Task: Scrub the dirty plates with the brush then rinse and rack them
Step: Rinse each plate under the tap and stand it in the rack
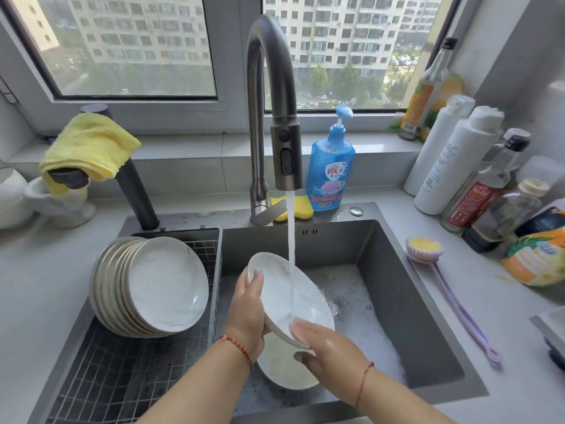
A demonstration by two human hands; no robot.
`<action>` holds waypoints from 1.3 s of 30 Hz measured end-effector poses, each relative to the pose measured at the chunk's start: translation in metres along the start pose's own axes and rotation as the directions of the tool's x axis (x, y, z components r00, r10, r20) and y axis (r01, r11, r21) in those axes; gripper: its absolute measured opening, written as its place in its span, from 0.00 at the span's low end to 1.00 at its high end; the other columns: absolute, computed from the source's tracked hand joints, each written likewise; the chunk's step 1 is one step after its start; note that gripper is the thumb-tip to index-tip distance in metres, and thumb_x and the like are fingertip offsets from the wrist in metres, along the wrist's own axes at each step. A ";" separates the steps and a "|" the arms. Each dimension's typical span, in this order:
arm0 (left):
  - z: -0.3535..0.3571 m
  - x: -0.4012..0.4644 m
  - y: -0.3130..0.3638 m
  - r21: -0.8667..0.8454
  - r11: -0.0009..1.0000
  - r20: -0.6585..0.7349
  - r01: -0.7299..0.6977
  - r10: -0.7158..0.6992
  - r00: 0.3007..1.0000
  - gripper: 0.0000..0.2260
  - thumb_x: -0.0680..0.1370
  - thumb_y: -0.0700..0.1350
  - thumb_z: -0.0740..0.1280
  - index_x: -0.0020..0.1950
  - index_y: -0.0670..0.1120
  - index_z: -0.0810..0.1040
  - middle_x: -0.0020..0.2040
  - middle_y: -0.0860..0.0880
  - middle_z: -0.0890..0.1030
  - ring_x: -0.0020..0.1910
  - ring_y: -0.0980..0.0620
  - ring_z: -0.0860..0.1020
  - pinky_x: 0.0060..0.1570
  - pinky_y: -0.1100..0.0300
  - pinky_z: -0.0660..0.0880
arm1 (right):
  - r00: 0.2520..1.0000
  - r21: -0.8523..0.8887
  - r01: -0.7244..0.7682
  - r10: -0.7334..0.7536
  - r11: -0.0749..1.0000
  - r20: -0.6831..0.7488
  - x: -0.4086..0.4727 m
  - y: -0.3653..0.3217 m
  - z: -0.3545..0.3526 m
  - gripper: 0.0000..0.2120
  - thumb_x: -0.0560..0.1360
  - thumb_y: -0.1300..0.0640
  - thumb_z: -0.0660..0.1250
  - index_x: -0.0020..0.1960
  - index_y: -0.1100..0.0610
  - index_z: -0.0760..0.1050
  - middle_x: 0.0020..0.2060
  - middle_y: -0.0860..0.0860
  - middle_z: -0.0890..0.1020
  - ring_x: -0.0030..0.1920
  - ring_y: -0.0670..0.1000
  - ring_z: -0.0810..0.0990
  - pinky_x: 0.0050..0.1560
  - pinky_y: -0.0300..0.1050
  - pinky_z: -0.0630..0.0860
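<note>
A stack of plates (153,286) is already racked, one plate (293,298) is gripped by the left hand (247,310) and right hand (324,347) under the tap (286,154), and another (281,371) waits in the sink (397,270).

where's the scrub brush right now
In the head view the brush lies on the counter to the right of the sink, its yellow bristle head toward the bottles at the back. Neither hand touches it.
</note>
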State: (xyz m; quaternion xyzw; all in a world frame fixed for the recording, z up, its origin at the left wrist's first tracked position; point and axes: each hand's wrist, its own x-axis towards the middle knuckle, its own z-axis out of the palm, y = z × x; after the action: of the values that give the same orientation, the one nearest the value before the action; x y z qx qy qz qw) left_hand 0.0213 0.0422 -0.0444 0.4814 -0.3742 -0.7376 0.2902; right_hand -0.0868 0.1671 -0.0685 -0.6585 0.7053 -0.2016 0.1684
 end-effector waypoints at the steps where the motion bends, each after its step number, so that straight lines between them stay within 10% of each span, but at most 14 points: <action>1: 0.003 0.000 0.000 0.008 1.000 0.009 0.010 -0.010 1.000 0.21 0.79 0.61 0.60 0.71 0.59 0.68 0.65 0.47 0.77 0.60 0.42 0.78 0.52 0.40 0.80 | 0.999 0.076 -0.016 0.018 0.997 -0.030 -0.002 0.002 0.004 0.23 0.75 0.48 0.62 0.68 0.51 0.71 0.64 0.49 0.77 0.63 0.50 0.76 0.67 0.35 0.63; 8: 0.022 -0.005 0.006 0.188 0.982 0.077 0.009 -0.024 0.997 0.27 0.81 0.51 0.62 0.77 0.61 0.54 0.66 0.53 0.69 0.55 0.48 0.77 0.47 0.48 0.81 | 0.986 0.281 -0.104 0.136 0.954 -0.097 0.001 -0.005 -0.012 0.17 0.74 0.59 0.65 0.59 0.44 0.78 0.46 0.29 0.80 0.48 0.33 0.77 0.51 0.26 0.70; 12: 0.029 -0.005 0.009 0.284 0.959 0.094 0.018 -0.046 0.994 0.29 0.80 0.55 0.62 0.78 0.58 0.52 0.67 0.52 0.70 0.59 0.49 0.76 0.59 0.46 0.77 | 0.966 0.550 -0.227 0.258 0.803 0.023 0.003 -0.002 -0.022 0.04 0.68 0.51 0.66 0.39 0.41 0.76 0.29 0.40 0.74 0.33 0.41 0.68 0.37 0.40 0.66; 17: 0.025 0.009 0.014 0.377 0.926 0.043 0.019 -0.038 0.998 0.27 0.80 0.66 0.53 0.77 0.59 0.57 0.72 0.51 0.67 0.70 0.45 0.68 0.71 0.43 0.64 | 0.960 0.812 -0.236 0.257 0.534 0.110 -0.003 0.001 -0.034 0.10 0.65 0.55 0.70 0.46 0.57 0.81 0.37 0.51 0.79 0.39 0.49 0.76 0.41 0.44 0.73; 25: 0.006 0.015 0.010 0.292 0.945 0.040 0.149 -0.168 0.985 0.24 0.82 0.64 0.50 0.74 0.55 0.67 0.65 0.47 0.77 0.62 0.45 0.76 0.63 0.47 0.74 | 0.937 0.978 -0.181 0.319 0.101 0.141 -0.003 0.011 -0.043 0.27 0.56 0.53 0.79 0.52 0.60 0.82 0.49 0.62 0.83 0.48 0.59 0.82 0.47 0.53 0.80; 34: -0.014 0.001 -0.002 0.096 0.952 -0.057 0.289 -0.285 0.957 0.12 0.82 0.50 0.62 0.59 0.46 0.79 0.52 0.46 0.82 0.51 0.44 0.79 0.53 0.45 0.79 | 0.817 0.911 -0.031 0.515 -0.411 0.259 0.032 0.002 -0.031 0.22 0.70 0.61 0.66 0.64 0.61 0.74 0.57 0.61 0.81 0.58 0.63 0.78 0.57 0.63 0.75; 39: -0.022 -0.002 0.007 -0.102 0.965 -0.141 0.241 -0.254 0.957 0.08 0.81 0.41 0.64 0.59 0.39 0.76 0.55 0.40 0.81 0.51 0.42 0.80 0.37 0.50 0.80 | 0.764 0.746 0.050 0.506 -0.665 0.400 0.047 -0.010 -0.024 0.44 0.52 0.61 0.83 0.66 0.64 0.72 0.62 0.64 0.77 0.63 0.67 0.73 0.55 0.68 0.72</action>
State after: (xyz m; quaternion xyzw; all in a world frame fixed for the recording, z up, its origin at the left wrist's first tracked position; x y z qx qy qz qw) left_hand 0.0430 0.0341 -0.0435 0.5669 -0.2562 -0.7442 0.2434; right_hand -0.0940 0.1210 -0.0414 0.1436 0.3189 -0.7380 0.5771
